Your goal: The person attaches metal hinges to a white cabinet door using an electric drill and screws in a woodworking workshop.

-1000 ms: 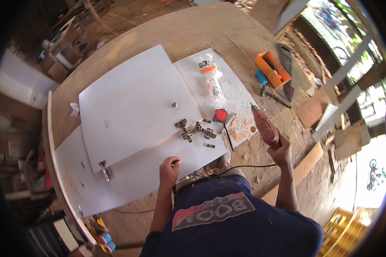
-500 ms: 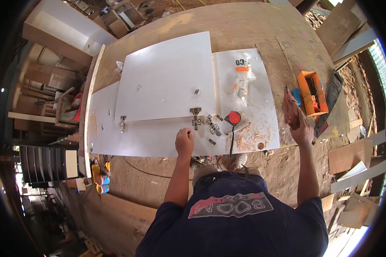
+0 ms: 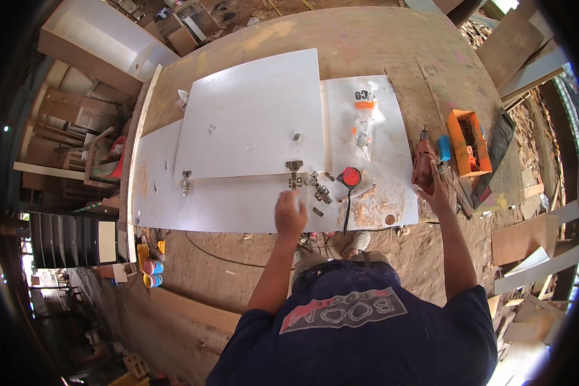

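Note:
My right hand is closed on a reddish power drill, whose bit points away from me at the right of the bench. My left hand is over the near white panel, smeared by motion, so its fingers are unclear. Just beyond it a metal cabinet hinge sits at the edge of the upper white board. A similar hinge is at that board's left corner. Loose hinge parts lie right of my left hand, beside a red and black tape measure.
An orange box with small items stands at the right, beside a blue object and a dark handsaw. A clear plastic packet lies on the panel. Sawdust covers its near right corner. A wooden strip edges the bench's left side.
My right hand and the drill have shifted left and a little nearer, uncovering more of the blue object. My left hand has moved right, closer to the loose hinge parts.

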`<state>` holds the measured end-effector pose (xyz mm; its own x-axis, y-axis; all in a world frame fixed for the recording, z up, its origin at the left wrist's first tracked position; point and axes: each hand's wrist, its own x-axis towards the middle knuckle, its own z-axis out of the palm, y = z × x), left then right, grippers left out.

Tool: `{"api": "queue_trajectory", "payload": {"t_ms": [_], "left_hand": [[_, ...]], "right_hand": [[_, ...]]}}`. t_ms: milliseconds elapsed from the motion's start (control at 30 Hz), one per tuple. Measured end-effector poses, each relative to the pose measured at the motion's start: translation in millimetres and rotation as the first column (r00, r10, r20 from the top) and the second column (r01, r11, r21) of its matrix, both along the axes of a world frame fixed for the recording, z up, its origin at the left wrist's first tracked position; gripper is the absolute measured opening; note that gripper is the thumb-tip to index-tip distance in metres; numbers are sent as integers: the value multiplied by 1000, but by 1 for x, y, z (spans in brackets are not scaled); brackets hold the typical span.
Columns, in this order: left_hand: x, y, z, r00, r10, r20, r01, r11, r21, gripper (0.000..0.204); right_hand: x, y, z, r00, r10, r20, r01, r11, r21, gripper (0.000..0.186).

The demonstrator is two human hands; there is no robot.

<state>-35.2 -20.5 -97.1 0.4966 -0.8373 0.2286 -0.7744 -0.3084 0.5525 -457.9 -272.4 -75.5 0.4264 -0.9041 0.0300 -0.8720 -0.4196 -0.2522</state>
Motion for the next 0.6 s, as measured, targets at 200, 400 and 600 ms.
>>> {"api": "queue_trajectory", "payload": {"t_ms": [200,400,600], "left_hand": [[-39,-47,10,978,-159,132,156,987,37,57],[-37,-61,2,975,-221,20,217,968,123,57],[-17,-39,-3,840,-131,-527,84,990,-113,34]], "right_hand": [[3,40,0,998,-53,-30,44,966,-257,104],[9,150,3,973,-211,90,222,965,-139,67],[28,257,8,950,-259,177,252,966,62,59]]}}
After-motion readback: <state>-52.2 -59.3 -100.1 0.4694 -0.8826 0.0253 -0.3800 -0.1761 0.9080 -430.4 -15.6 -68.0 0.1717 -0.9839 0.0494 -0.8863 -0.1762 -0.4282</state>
